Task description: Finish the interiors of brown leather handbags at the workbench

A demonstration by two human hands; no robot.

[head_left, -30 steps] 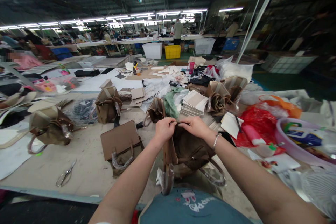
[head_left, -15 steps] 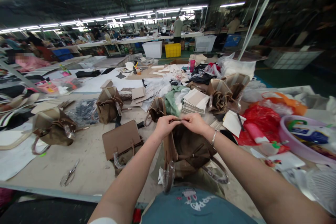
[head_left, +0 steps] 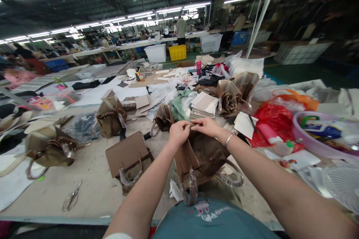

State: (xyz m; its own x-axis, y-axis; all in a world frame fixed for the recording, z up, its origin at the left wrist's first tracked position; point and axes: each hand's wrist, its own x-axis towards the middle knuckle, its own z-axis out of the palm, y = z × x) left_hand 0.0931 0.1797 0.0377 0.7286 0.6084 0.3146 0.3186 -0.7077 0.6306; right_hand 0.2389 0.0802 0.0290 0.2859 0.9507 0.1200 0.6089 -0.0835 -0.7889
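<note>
A brown handbag (head_left: 206, 157) stands right in front of my body, its mouth open and its handles wrapped in clear plastic. My left hand (head_left: 179, 133) pinches the far top edge of this bag, fingers curled in. Close beside it, my right hand (head_left: 206, 126) grips the same edge between thumb and fingers. The fingertips of both hands nearly meet there. To the left lies another brown handbag (head_left: 129, 157) with its flat flap uppermost. A smaller brown bag (head_left: 163, 118) sits just beyond my left hand.
Scissors (head_left: 72, 196) lie on the table at the left. More brown bags (head_left: 50, 145) stand around. A stack of beige panels (head_left: 204, 104) lies beyond my hands. At right are a red plastic bag (head_left: 270, 119) and a purple basin (head_left: 298, 134). A co-worker (head_left: 181, 30) stands far back.
My view has turned slightly right, so the surroundings have shifted left. My left hand's fingers have curled more tightly at the bag's edge. Both hands stay on the handbag.
</note>
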